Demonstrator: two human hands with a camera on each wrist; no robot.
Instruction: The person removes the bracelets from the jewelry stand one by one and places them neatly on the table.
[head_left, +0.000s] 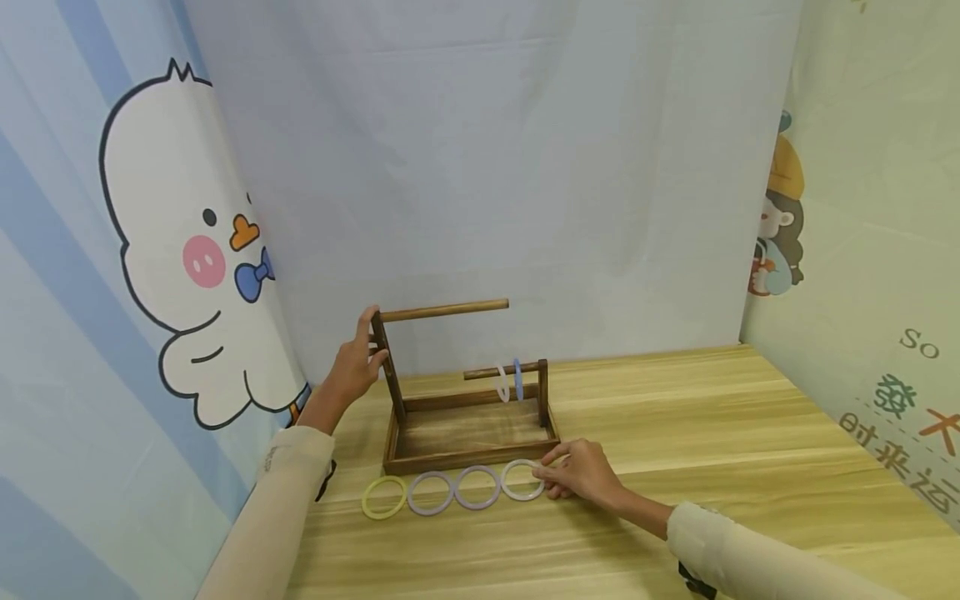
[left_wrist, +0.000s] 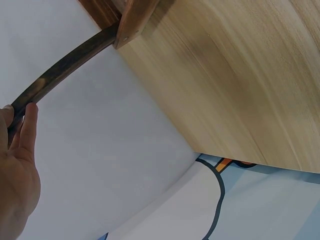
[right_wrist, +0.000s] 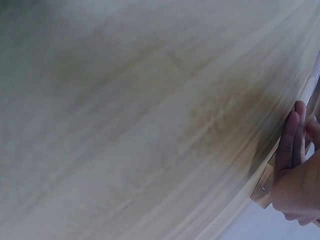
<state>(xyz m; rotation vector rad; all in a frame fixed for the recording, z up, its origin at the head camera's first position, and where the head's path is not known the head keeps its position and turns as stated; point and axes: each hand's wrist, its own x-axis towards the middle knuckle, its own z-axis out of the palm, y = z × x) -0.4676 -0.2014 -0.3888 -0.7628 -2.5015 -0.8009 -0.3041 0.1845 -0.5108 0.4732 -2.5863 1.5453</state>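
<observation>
A dark brown wooden stand [head_left: 472, 457] with a tray base, a tall post on its left and a shorter post on its right stands on the table. My left hand [head_left: 355, 367] holds the tall post near its top; the left wrist view shows fingers on either side of that post [left_wrist: 65, 67]. From the short post's bar hang a white bangle [head_left: 502, 385] and a blue bangle [head_left: 518, 380]. Before the stand, my right hand [head_left: 583, 475] pinches the right edge of a clear whitish bangle [head_left: 517, 498], at the right end of a row.
Left of that bangle lie two pale purple bangles [head_left: 477, 507] [head_left: 431, 513] and a yellow bangle [head_left: 384, 517]. The tall post's upper bar [head_left: 450, 311] carries no bangle. A white curtain [head_left: 510, 167] hangs behind the wood-grain table [head_left: 660, 425], with printed cloths at both sides.
</observation>
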